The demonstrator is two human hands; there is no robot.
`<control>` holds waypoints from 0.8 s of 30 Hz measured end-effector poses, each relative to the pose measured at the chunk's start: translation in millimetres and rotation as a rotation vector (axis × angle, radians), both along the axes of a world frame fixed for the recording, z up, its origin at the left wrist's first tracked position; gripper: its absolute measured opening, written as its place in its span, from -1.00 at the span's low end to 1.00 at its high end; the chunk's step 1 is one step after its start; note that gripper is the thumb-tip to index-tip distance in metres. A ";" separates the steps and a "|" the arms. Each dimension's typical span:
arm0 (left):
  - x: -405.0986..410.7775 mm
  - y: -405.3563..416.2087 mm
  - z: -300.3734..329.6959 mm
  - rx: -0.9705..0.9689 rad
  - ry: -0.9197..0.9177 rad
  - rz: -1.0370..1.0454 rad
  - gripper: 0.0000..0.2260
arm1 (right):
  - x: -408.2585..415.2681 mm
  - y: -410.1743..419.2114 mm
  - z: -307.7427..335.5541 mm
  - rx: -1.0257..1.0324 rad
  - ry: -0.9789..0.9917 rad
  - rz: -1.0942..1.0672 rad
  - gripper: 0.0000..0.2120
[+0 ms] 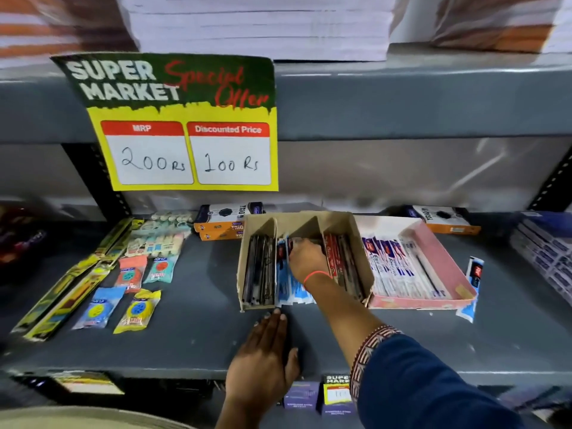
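A brown cardboard box (356, 243) with three compartments stands on the grey shelf (201, 320). My right hand (305, 258) reaches into the middle compartment, its fingers curled on the blue-and-white pen packets (289, 289) there. Dark packets (260, 274) fill the left compartment and red ones (339, 258) the right. My left hand (266, 351) lies flat on the shelf, fingers straight, its fingertips at the box's front edge.
A pink tray (439, 267) of pen packets stands right of the box, with a loose packet (473, 274) beside it. Orange boxes (223, 227) sit behind. Sharpener packs (136, 311) and rulers (71, 283) lie at left. A price sign (185, 125) hangs above.
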State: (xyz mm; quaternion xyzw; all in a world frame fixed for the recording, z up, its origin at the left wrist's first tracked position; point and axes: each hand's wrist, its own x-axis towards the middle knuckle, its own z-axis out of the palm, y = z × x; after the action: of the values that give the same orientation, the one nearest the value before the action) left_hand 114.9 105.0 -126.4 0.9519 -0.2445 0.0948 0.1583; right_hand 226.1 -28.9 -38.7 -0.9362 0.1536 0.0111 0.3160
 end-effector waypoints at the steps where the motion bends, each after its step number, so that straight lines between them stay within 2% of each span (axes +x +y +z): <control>1: -0.1 -0.4 1.2 0.008 0.005 0.006 -0.38 | -1.5 -1.1 -0.7 0.023 0.019 -0.015 -0.68; 4: -1.8 -1.7 5.9 0.012 -0.006 0.026 -0.52 | -7.1 -6.3 1.5 0.103 -0.037 -0.044 -0.72; 9: -5.0 -3.0 8.9 0.026 0.011 0.031 -0.54 | -35.0 -34.7 23.4 0.299 -0.313 -0.209 -0.74; 13: -11.0 -10.1 11.0 0.057 0.078 0.065 -0.36 | -67.4 -89.3 38.9 0.246 -0.488 -0.343 -0.73; 17: -20.5 -34.3 2.9 0.099 0.101 0.029 -0.32 | -109.7 -162.2 27.7 -0.078 -0.467 -0.621 -0.67; 20: -22.9 -55.1 6.1 0.175 0.189 0.012 -0.29 | -134.6 -202.0 4.7 -0.102 -0.274 -0.755 -0.68; 22: -23.7 -72.7 12.1 0.176 0.158 0.035 -0.24 | -141.8 -217.9 -8.5 -0.071 -0.122 -0.752 -0.66; 24: -23.4 -90.7 14.0 0.158 0.088 -0.007 -0.20 | -141.9 -227.7 -12.0 -0.018 -0.061 -0.730 -0.62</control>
State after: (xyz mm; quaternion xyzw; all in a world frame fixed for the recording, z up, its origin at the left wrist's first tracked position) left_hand 91.5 14.2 -112.4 0.9638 -0.2476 0.0327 0.0936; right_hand 84.2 -256.6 -50.7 -0.8223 0.4684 -0.1318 0.2951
